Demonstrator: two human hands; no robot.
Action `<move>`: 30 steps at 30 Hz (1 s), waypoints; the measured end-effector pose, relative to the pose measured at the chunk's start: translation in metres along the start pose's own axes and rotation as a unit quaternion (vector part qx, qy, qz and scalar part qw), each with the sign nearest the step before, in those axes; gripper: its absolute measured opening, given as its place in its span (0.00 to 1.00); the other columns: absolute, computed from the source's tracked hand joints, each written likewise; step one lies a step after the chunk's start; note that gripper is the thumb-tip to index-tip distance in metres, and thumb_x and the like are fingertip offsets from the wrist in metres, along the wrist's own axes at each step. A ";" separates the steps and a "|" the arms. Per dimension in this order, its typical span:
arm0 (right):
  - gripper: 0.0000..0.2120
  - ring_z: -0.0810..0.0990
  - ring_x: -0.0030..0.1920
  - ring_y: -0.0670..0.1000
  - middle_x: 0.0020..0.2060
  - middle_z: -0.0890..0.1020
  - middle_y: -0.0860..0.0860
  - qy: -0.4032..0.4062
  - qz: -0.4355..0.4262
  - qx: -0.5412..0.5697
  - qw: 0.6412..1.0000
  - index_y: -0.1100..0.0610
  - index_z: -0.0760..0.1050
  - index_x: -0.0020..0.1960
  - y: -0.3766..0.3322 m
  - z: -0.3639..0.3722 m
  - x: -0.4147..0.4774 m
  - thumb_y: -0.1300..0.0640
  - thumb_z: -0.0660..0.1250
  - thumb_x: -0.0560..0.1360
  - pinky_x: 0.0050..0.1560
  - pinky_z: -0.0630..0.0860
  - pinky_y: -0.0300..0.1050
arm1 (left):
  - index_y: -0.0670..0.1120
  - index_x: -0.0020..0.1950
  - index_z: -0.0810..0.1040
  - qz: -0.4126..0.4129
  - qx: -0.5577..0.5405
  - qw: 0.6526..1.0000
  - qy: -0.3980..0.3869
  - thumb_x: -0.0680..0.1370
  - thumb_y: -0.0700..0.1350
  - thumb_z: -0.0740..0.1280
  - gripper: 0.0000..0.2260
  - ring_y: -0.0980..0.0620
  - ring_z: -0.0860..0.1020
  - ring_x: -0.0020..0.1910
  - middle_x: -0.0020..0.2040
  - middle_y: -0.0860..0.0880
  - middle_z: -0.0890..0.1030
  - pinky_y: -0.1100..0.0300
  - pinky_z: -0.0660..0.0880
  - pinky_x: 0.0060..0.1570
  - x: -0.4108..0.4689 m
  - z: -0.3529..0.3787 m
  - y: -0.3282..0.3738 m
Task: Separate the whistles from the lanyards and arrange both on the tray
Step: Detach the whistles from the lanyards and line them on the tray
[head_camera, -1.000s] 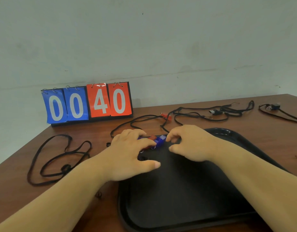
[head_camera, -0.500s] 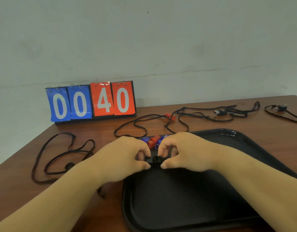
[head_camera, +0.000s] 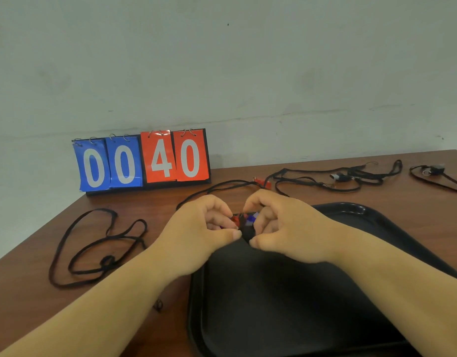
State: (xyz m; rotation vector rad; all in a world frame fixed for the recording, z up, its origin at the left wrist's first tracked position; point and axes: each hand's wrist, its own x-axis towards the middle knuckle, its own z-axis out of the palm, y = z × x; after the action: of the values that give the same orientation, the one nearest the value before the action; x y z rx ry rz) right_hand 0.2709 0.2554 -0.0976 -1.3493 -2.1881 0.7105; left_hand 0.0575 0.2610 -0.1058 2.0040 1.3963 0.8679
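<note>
Black tray (head_camera: 273,305), far-left corner: left hand (head_camera: 201,229) & right hand (head_camera: 281,228) both curl in, pinching a small dark piece (head_camera: 246,232), prob. whistle w/ clip, just in front of red/blue whistles (head_camera: 244,219). Risk: ring springs, piece flips off tray edge; knuckles could knock the whistles. More lanyards (head_camera: 338,176) lie behind, not yet separated.

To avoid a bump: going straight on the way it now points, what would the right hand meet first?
The right hand points left at the small red and blue plastic whistles, which it seems to touch; next, the left hand.
</note>
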 end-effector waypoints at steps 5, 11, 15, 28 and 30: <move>0.23 0.86 0.43 0.41 0.43 0.86 0.46 0.032 -0.029 0.017 0.999 0.37 0.70 0.63 -0.006 -0.001 -0.004 0.52 0.76 0.75 0.54 0.80 0.41 | 0.56 0.50 0.82 -0.009 -0.016 1.000 0.000 0.75 0.50 0.76 0.06 0.61 0.84 0.44 0.43 0.59 0.87 0.63 0.76 0.50 0.000 0.000 -0.001; 0.18 0.85 0.43 0.39 0.44 0.84 0.44 0.052 -0.025 -0.025 0.998 0.39 0.72 0.54 -0.006 -0.002 -0.003 0.50 0.78 0.72 0.46 0.81 0.36 | 0.56 0.49 0.83 -0.014 -0.018 1.000 -0.008 0.76 0.48 0.76 0.05 0.61 0.84 0.44 0.43 0.58 0.86 0.62 0.76 0.49 -0.001 0.001 -0.001; 0.14 0.85 0.41 0.40 0.41 0.84 0.45 0.042 -0.022 -0.064 0.997 0.42 0.74 0.48 -0.002 -0.005 -0.002 0.50 0.79 0.71 0.46 0.82 0.39 | 0.57 0.50 0.82 -0.003 0.021 0.999 -0.025 0.76 0.47 0.75 0.06 0.62 0.83 0.44 0.43 0.60 0.85 0.63 0.78 0.50 -0.002 0.004 -0.002; 0.14 0.80 0.41 0.45 0.41 0.80 0.45 -0.030 0.043 -0.137 0.989 0.46 0.77 0.45 0.002 -0.012 0.000 0.43 0.79 0.68 0.47 0.80 0.44 | 0.59 0.52 0.80 0.023 0.121 0.987 -0.103 0.76 0.48 0.75 0.09 0.69 0.79 0.39 0.44 0.60 0.84 0.70 0.74 0.43 -0.002 0.017 0.000; 0.14 0.80 0.44 0.45 0.43 0.81 0.46 -0.048 0.052 -0.141 0.987 0.45 0.77 0.47 0.004 -0.013 0.000 0.44 0.79 0.69 0.50 0.80 0.44 | 0.59 0.53 0.80 0.029 0.133 0.985 -0.108 0.77 0.49 0.75 0.08 0.70 0.78 0.38 0.44 0.59 0.84 0.70 0.73 0.43 -0.001 0.019 0.000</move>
State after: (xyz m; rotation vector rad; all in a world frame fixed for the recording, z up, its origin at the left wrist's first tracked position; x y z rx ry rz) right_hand 0.2817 0.2597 -0.0908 -1.6100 -2.3768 0.5260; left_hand 0.0717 0.2584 -0.1182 2.2703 1.3925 0.4875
